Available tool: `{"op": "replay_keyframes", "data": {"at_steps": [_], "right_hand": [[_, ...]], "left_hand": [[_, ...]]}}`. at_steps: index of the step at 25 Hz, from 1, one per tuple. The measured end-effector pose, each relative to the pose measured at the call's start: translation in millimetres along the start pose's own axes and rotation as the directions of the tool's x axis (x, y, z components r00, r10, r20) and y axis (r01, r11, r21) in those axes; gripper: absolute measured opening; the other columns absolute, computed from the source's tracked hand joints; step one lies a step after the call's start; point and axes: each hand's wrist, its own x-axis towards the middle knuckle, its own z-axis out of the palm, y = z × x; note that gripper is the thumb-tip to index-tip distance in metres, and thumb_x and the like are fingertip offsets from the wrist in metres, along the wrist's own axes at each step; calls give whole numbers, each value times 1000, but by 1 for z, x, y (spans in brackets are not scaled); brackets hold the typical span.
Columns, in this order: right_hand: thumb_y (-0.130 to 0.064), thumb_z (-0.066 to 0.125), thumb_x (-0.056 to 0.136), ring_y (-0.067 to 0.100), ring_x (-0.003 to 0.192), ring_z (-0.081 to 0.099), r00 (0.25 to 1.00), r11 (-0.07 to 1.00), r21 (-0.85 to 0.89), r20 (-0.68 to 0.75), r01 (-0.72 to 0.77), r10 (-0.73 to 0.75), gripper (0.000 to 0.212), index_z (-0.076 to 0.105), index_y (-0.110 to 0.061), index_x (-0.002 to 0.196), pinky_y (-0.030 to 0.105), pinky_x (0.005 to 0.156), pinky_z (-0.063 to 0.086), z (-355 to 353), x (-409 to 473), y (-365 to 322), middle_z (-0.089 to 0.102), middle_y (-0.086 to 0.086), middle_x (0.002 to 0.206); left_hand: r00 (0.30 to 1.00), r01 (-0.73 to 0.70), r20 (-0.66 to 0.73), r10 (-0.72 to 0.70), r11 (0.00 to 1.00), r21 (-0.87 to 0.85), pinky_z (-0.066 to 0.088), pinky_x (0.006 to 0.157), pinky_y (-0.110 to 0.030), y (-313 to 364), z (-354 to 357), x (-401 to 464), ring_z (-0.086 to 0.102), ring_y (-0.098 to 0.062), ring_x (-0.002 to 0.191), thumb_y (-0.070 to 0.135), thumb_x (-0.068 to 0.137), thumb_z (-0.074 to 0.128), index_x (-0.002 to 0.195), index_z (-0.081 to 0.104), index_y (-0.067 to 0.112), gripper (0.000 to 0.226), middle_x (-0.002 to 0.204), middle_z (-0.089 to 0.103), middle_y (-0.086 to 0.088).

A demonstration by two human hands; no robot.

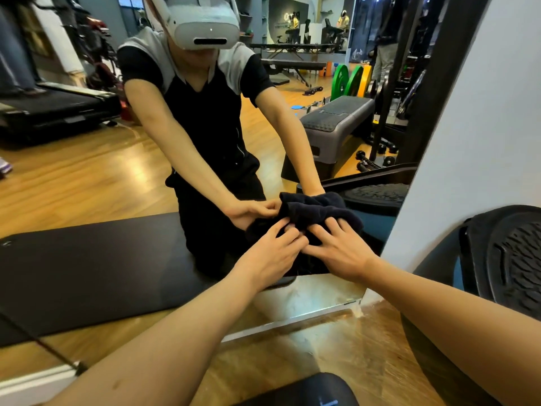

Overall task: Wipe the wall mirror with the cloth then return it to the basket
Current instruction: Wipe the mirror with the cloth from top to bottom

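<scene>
A large wall mirror [87, 177] fills most of the view and reflects me, kneeling with both arms stretched forward. A dark, bunched cloth [313, 213] lies against the glass near its lower right corner. My left hand [272, 253] pinches a fold of the cloth with curled fingers. My right hand [339, 250] presses the cloth to the mirror with spread, straight fingers. No basket is in view.
A white wall [474, 142] borders the mirror on the right. A black ribbed exercise device [509, 256] stands beside my right forearm. A black mat edge [316, 391] lies on the wooden floor [351, 347] below. Gym equipment shows in the reflection.
</scene>
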Motion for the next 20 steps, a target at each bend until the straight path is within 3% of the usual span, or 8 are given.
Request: {"op": "replay_keyframes", "data": {"at_steps": [6,13,20], "right_hand": [[-32,81,70,33,104,45,997,996,53,-17,70,-70,69,53,-31,134,48,79,49,-14,57,-57,44,9,131],[-22,62,77,32,100,47,972,980,70,-158,188,-176,56,55,-32,132,44,72,47,-23,139,-139,51,6,129],[-18,53,81,29,103,46,914,947,114,-317,301,-253,52,62,-32,131,41,74,49,-32,225,-227,58,4,129]], "left_hand": [[998,46,47,-47,999,23,33,118,-53,-34,-13,-82,49,-36,125,25,98,49,137,55,-1,47,129,53,-9],[976,41,210,-64,993,111,31,119,-56,-79,-29,-196,47,-39,131,28,97,52,139,55,1,50,140,50,-12],[942,100,304,-142,984,150,32,116,-57,-121,-39,-305,52,-41,129,27,86,69,128,66,4,47,133,59,-12]]}}
